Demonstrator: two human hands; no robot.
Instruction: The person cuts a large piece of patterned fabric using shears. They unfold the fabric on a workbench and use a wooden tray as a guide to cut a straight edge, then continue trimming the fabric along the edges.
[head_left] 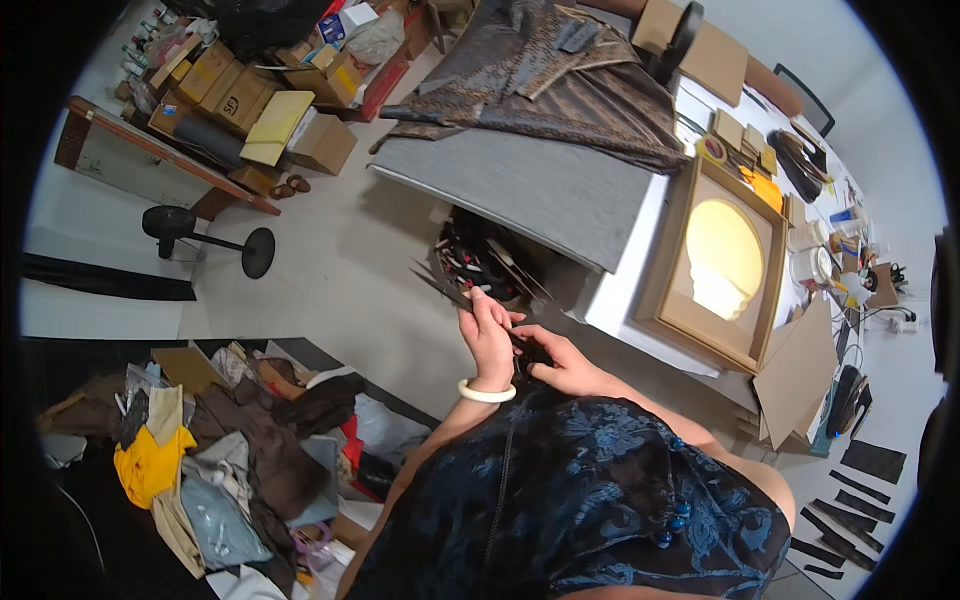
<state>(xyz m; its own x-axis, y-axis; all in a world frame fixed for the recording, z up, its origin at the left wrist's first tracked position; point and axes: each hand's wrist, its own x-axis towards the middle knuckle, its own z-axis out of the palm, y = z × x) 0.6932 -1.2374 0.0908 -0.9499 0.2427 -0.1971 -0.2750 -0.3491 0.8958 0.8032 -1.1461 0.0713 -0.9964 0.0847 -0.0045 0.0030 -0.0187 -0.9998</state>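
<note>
In front of my body, my left hand point(487, 342), with a white bangle point(486, 392) at its wrist, is closed round dark, narrow pieces point(442, 284). Their two thin pointed ends spread apart beyond my fingers, toward the upper left; I cannot make out whether they are strips or blades. Close beside it, my right hand point(565, 362) has its fingers curled at a dark, bunched thing point(530, 350) between the hands. My fingers partly hide it, so its kind is unclear. Just past my hands, under the table, sits a heap of dark items point(475, 250) with red and white bits.
A grey-topped table point(510, 190) bears patterned brown material point(540, 95). To its right, a shallow wooden frame point(660, 300) holds a pale rounded shape. A pile of cloth and bags point(230, 450) lies at lower left. A black fan point(258, 252) and cardboard boxes point(235, 95) stand at far left.
</note>
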